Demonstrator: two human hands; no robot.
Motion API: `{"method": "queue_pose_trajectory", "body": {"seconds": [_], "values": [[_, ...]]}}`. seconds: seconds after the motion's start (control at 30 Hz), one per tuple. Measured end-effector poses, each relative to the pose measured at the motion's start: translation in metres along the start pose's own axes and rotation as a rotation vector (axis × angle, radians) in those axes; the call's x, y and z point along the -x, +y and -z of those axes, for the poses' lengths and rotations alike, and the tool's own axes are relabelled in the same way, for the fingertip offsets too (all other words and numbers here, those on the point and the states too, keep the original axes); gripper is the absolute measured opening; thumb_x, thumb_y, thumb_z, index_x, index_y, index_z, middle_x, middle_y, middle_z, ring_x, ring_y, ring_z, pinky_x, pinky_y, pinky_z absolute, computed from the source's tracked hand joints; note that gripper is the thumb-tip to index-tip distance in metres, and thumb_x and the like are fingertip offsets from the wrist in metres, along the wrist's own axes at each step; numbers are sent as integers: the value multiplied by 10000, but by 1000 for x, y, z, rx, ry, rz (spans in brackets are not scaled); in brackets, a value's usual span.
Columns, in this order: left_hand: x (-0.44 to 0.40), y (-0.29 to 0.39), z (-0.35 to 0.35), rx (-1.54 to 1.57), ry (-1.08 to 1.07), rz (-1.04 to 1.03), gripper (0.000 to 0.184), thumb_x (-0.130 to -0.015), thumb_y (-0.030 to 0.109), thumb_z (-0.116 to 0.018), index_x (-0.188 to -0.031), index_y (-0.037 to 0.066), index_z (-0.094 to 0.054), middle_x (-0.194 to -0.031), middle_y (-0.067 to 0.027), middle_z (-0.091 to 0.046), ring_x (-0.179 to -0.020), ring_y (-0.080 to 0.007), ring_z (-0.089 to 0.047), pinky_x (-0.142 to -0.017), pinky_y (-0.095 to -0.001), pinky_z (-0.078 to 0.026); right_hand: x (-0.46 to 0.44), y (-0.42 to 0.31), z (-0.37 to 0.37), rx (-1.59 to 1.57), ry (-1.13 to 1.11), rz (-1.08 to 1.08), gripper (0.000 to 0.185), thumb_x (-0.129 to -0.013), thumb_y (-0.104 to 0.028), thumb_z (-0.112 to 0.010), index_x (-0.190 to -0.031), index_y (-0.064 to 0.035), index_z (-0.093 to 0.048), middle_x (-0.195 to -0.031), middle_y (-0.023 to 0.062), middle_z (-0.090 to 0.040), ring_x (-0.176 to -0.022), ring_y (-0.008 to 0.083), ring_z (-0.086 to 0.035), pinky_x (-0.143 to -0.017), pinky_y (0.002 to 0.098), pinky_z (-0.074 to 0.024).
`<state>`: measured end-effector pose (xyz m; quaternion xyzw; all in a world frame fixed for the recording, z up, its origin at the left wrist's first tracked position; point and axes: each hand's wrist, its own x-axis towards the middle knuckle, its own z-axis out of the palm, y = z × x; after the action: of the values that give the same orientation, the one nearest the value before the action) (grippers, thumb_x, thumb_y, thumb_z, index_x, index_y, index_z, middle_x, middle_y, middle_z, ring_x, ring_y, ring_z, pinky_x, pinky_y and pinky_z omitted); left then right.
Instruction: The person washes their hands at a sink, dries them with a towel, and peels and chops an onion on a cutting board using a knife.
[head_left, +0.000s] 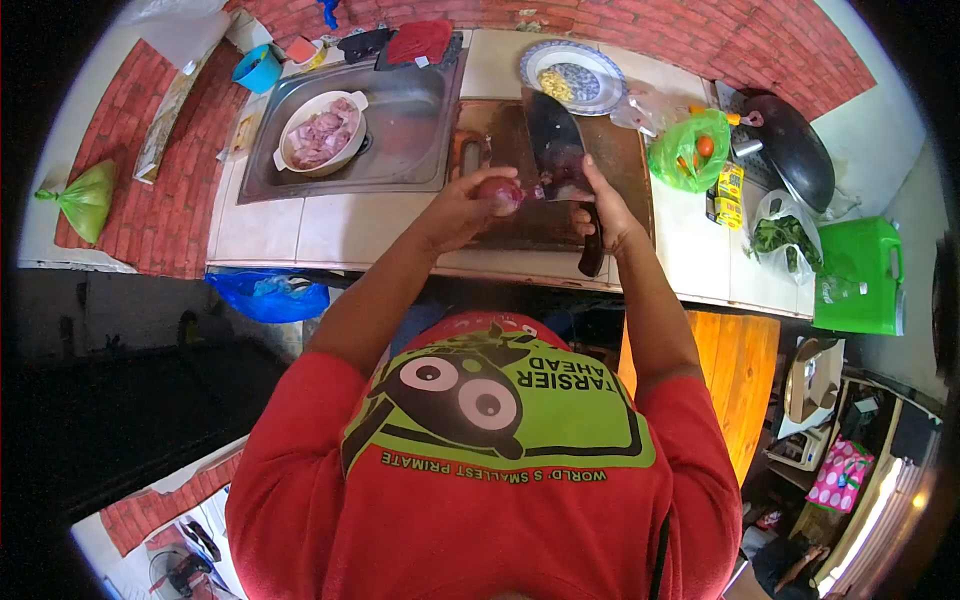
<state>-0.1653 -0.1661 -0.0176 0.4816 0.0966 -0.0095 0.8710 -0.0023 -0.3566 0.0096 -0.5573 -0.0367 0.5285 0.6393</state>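
My left hand (455, 210) is closed around a red onion (501, 195) above the front part of a wooden cutting board (500, 125). In my right hand (612, 205) is a broad cleaver (552, 130), its dark handle under my fingers and its wide blade pointing toward the back. Onion and blade are close together, and a small purplish piece lies between them. Part of the board is hidden by my hands. Behind the blade stands a blue-rimmed plate (608, 80) with chopped pale yellow bits (556, 84).
At left, a white bowl of raw meat (322, 133) stands in the steel sink (400, 175). To the right are a green bag with tomatoes (690, 150), a yellow box (729, 195), a bag of leafy greens (782, 235), a dark wok (795, 145) and a green jug (860, 280).
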Motion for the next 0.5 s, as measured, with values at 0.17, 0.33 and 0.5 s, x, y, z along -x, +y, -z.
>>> {"method": "queue_pose_trajectory", "body": {"seconds": [0.17,0.33,0.5], "values": [[-14,3,2,241,99,-121,378,-897,100,-585,-1267,109,-507,-1217,-72,-565,-1058,-199,-587,-906,-364,-462,-37,20,22,328,54,-37,549,-835,-692,-485,-833,-144,-510,-524,-19,-384,-404,83,-335,-379,223,-260],[-28,-12,19,317,210,-95,334,-887,84,-586,-1217,99,-531,-1145,-70,-609,-1053,-226,-602,-868,-385,-480,-28,22,-2,327,76,115,603,-831,-707,-474,-796,-107,-518,-508,-9,-378,-404,97,-331,-386,247,-265],[-39,-20,18,361,298,-63,266,-861,63,-609,-1124,84,-575,-1065,-71,-642,-1008,-239,-625,-847,-394,-495,-33,29,-1,365,238,68,540,-886,-616,-476,-946,-97,-611,-538,-10,-403,-418,88,-353,-377,248,-252]]}}
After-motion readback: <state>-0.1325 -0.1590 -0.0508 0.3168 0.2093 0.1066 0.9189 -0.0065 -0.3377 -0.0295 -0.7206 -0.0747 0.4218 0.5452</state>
